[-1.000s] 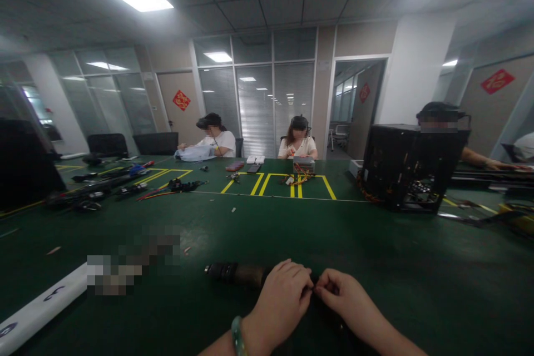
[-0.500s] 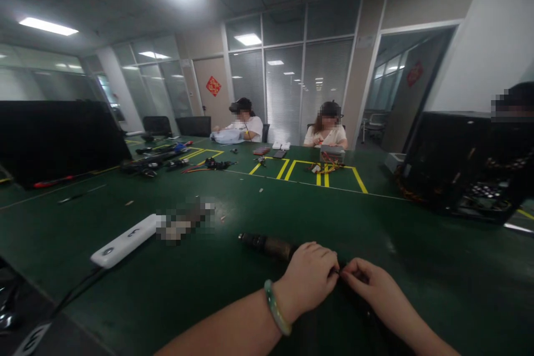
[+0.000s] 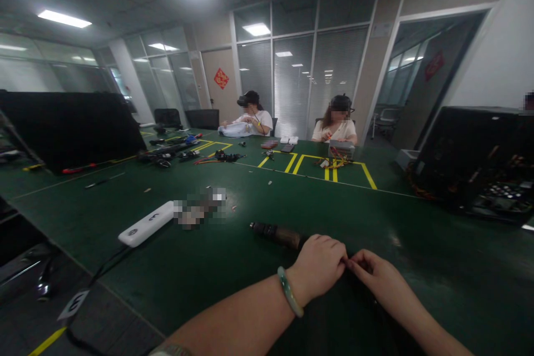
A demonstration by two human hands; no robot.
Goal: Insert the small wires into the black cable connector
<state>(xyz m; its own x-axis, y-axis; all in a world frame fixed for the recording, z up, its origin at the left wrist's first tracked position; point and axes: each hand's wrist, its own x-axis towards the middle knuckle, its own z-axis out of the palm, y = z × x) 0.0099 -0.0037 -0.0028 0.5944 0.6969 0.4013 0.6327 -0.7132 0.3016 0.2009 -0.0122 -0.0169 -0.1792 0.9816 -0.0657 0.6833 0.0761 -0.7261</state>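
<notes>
On the green table lies a dark rod-like thing [image 3: 286,237] with a brownish grip, a ribbed end and a small metal tip pointing left. I cannot tell its exact kind. My left hand [image 3: 323,261], with a green bangle on its wrist, is closed over the right part of this thing. Just to the right, my right hand [image 3: 377,275] has thumb and fingers pinched together, touching the left fingertips. What it pinches is hidden or too small to name. Dark material, hard to make out, lies under both hands.
A white power strip [image 3: 148,223] lies to the left, its cable running over the table edge. A black monitor-like panel [image 3: 69,130] stands at far left, an open computer case [image 3: 471,156] at right. Cables and tools [image 3: 171,150] lie farther back. Two people sit across the table.
The view has shifted, so the table things appear farther right and slightly higher. My hands stay at the dark rod-like thing, their fingertips now closer together.
</notes>
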